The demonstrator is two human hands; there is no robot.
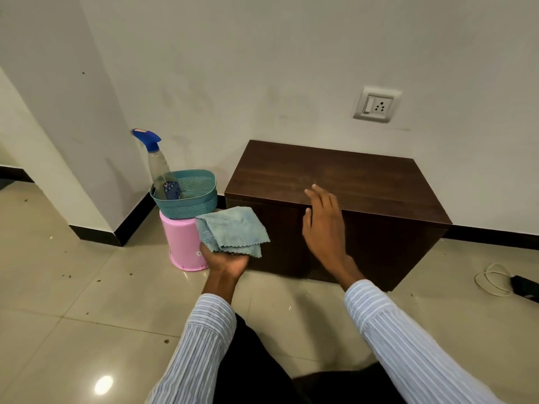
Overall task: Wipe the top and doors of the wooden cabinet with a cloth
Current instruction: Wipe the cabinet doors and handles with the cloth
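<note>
The cloth (232, 230) hides the left hand's (226, 262) fingers; the cabinet (335, 176) doors lie in shadow.

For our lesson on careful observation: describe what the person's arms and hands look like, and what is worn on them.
Both arms wear long shirt sleeves, white with thin blue lengthwise stripes, ending in cuffs at the wrists. The left hand and right hand are bare: no gloves, and no rings or watch show. No cables or markings are visible.
</note>
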